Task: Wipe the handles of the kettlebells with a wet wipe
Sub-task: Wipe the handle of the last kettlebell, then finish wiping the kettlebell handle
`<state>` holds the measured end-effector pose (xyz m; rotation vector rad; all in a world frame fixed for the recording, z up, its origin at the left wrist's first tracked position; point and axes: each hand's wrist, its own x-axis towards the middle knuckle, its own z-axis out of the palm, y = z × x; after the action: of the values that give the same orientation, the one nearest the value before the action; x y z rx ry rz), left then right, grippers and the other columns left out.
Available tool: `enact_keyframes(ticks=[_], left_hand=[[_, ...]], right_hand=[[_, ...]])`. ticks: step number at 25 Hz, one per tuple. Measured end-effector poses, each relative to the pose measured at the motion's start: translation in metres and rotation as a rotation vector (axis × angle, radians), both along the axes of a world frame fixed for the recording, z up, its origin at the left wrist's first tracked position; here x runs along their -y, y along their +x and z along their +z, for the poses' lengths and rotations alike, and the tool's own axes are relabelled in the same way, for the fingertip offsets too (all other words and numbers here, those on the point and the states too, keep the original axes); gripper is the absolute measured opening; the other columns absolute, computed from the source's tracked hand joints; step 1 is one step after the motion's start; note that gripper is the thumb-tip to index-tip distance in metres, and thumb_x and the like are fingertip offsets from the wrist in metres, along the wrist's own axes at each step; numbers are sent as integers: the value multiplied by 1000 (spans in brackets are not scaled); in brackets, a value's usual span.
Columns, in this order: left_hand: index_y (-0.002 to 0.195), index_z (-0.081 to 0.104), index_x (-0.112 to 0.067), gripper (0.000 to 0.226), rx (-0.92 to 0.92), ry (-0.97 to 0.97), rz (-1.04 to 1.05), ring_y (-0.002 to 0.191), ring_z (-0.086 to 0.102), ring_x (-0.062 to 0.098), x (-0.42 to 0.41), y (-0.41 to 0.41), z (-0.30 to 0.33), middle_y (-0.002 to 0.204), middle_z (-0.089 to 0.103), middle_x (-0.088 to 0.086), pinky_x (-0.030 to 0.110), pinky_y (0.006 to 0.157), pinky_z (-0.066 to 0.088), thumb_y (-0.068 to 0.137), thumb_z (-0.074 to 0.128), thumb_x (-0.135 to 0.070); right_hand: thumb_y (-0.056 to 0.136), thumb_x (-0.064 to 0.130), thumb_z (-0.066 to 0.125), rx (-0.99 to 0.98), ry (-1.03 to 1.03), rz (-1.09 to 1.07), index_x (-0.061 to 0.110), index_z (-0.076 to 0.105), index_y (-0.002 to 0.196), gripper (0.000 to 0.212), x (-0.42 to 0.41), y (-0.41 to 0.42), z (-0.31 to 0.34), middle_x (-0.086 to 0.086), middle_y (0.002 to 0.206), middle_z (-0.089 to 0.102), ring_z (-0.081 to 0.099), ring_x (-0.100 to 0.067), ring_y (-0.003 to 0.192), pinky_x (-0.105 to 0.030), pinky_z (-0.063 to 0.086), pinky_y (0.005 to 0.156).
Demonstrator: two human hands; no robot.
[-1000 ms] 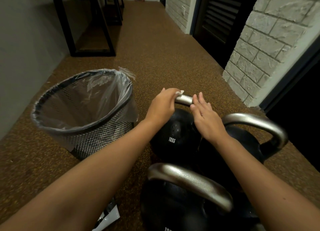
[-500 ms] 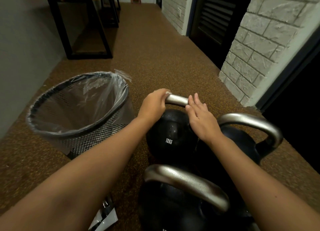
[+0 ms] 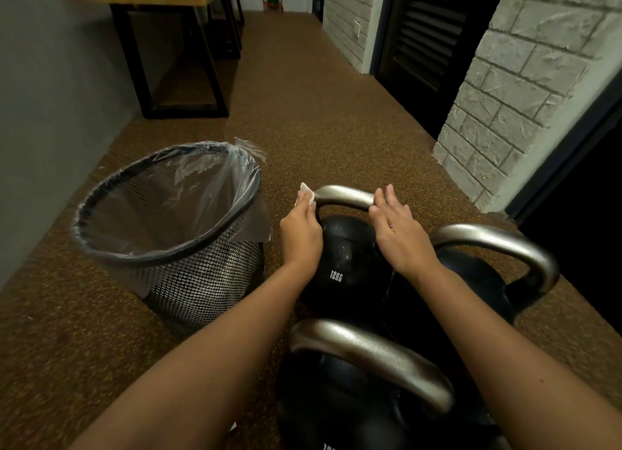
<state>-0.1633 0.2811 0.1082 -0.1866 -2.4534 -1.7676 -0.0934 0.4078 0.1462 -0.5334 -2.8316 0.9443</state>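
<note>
Speckled floor (image 3: 319,112): my left hand (image 3: 300,234) pinches the wipe (image 3: 305,193) on the handle (image 3: 346,195), right hand (image 3: 399,230) flat, fingers straight; the wipe could slip off.

The handle (image 3: 343,195) was smooth brushed metal with a dull sheen over a black, pebbled kettlebell (image 3: 346,257). Left of the kettlebell, the bin (image 3: 202,281) was black wire mesh lined with thin, glossy clear plastic. The floor (image 3: 303,112) looked rough and speckled, the wipe (image 3: 304,193) soft, white.
</note>
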Motion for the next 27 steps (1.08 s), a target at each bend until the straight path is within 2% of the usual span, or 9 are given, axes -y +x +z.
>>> enact_keyframes(ticks=[3,7,10,14,18,20,23,25,27], left_hand=[[129,53,-10,34,-14,-24,32,125,48,18,-10,5,13,133,54,10,9,93,30,98,41,-16],[125,57,-11,32,-123,-127,-46,128,45,20,-11,0,16,136,50,11,19,100,33,97,42,-15],[129,53,-12,34,11,-111,44,126,47,21,-8,0,11,135,52,12,24,103,35,98,40,-18],[128,54,-9,34,200,-96,132,115,54,23,-13,7,26,125,58,13,26,93,40,99,38,-20],[123,57,-4,35,393,107,186,113,55,23,-26,16,45,121,60,14,26,90,40,100,38,-22],[118,60,-2,35,432,250,159,109,57,23,-37,25,50,117,62,14,26,91,41,99,38,-22],[113,64,-5,32,477,341,73,106,59,20,-54,45,54,111,64,11,24,89,42,98,41,-22],[109,65,-6,30,533,434,30,102,60,19,-59,51,52,106,66,9,24,88,44,98,43,-23],[103,65,-7,27,601,562,-2,99,61,21,-55,49,52,97,65,7,33,93,48,97,43,-22]], right_hand=[[100,41,22,-3,8,-2,31,16,148,49,1,0,0,13,157,-1,0,-28,145,-43,11,115],[100,41,22,-1,2,-2,31,16,148,49,0,0,-1,12,157,-2,-1,-28,146,-44,11,115],[100,41,23,-10,1,-1,31,16,148,50,1,0,-1,12,158,-1,-1,-28,145,-44,11,115],[100,40,23,-5,-6,-6,32,16,148,49,1,0,-1,12,158,-1,-1,-29,145,-43,11,115],[100,39,23,2,-9,-8,32,16,148,48,2,0,1,12,158,-1,0,-29,145,-43,11,115],[100,39,22,0,-27,-3,31,17,148,48,2,0,2,12,158,-1,-1,-29,145,-42,10,115],[101,41,17,-3,-104,5,33,18,148,48,-1,0,6,12,157,2,-1,-27,146,-41,6,115],[100,45,15,-2,-166,5,32,22,147,49,-5,2,11,11,157,8,2,-23,146,-39,4,116],[98,51,16,-9,-264,-10,29,31,145,54,-9,5,18,8,155,21,12,-20,145,-37,7,117]])
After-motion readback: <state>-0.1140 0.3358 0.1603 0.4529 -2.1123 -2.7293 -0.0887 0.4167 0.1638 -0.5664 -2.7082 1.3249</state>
